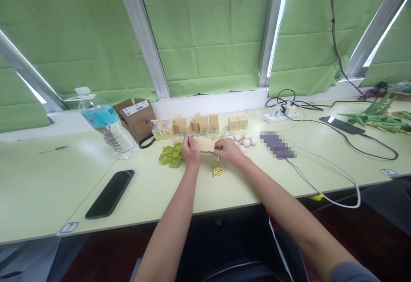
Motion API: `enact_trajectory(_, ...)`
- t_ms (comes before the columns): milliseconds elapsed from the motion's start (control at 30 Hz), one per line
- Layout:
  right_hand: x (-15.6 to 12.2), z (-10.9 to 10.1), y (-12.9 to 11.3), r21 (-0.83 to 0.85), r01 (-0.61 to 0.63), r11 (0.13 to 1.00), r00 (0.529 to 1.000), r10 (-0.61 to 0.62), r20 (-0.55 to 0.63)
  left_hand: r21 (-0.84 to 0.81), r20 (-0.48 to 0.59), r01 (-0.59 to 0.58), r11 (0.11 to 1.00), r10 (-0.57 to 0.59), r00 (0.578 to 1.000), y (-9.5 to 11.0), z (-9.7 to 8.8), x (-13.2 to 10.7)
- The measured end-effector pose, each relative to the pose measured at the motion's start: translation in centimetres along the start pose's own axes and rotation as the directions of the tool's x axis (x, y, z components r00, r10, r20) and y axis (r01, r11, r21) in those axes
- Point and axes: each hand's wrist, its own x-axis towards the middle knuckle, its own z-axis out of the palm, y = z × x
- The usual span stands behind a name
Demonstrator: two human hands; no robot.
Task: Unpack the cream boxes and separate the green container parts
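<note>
Both my hands hold one flat tan cardboard piece point(205, 144) above the pale green table point(154, 192). My left hand point(190, 150) pinches its left end, fingers closed. My right hand point(228, 149) grips its right end, fingers curled. Under my left hand lies a cluster of green plastic trays point(170, 157). A small yellow bundle point(218, 170) lies on the table just in front of my hands. Behind them stands a row of small tan boxes with green labels point(199, 124). Some pink and white small items point(245, 140) lie to the right.
A large water bottle point(105, 123) stands at left beside an open brown carton point(136, 117). A black phone point(110, 193) lies near the front edge. A power strip point(279, 114), cables, another phone point(341, 124) and green plastic stems point(375, 117) are at right.
</note>
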Motion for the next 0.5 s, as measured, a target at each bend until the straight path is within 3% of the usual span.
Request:
enact_trajectory(200,-0.03,-0.09,-0.09,0.014,0.041,0.999,0.998,-0.04,-0.042,-0.033,-0.03,-0.001,0.999,0.0,1.0,0.06,0.2,0.04)
enact_trajectory(367,-0.29,-0.02,-0.23,0.184,0.081,0.98,0.996,-0.076,-0.036,-0.213,-0.055,0.134,0.968,-0.149,0.987,-0.65,0.38,0.48)
enact_trajectory(500,-0.4,-0.05,-0.16,0.211,0.102,0.972,0.994,-0.091,-0.057,-0.328,-0.062,0.205,0.922,-0.238,0.969,-0.73,0.32,0.67)
